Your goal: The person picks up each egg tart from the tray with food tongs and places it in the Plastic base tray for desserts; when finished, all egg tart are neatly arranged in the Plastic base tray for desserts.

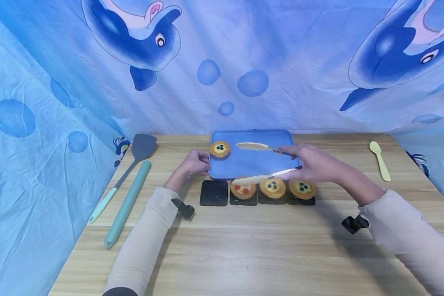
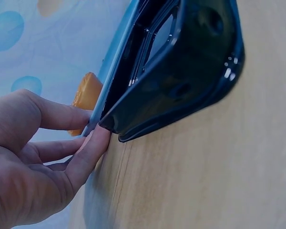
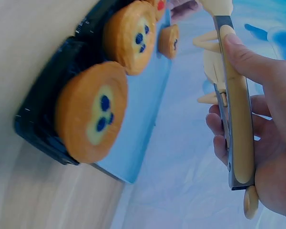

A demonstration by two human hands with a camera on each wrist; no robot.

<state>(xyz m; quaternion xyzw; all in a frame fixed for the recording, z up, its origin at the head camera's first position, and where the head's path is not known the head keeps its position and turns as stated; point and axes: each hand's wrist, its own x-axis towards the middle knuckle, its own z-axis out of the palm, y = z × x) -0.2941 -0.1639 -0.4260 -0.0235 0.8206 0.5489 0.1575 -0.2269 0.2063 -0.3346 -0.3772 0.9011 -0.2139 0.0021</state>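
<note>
My left hand pinches the left edge of a blue tray between thumb and fingers. On that tray, close to the left hand, sits one tart with dark berries. My right hand grips a pair of food tongs above the tray's right side; their cream tips point left, spread apart with nothing between them. A row of small black square trays stands along the blue tray's near edge. The leftmost black tray is bare; the others hold a red-topped tart and two dark-berry tarts.
To the left lie a grey spatula with a pale green handle and a teal rolling pin. A pale yellow spoon lies at the far right of the wooden table. A blue dolphin-print curtain hangs behind.
</note>
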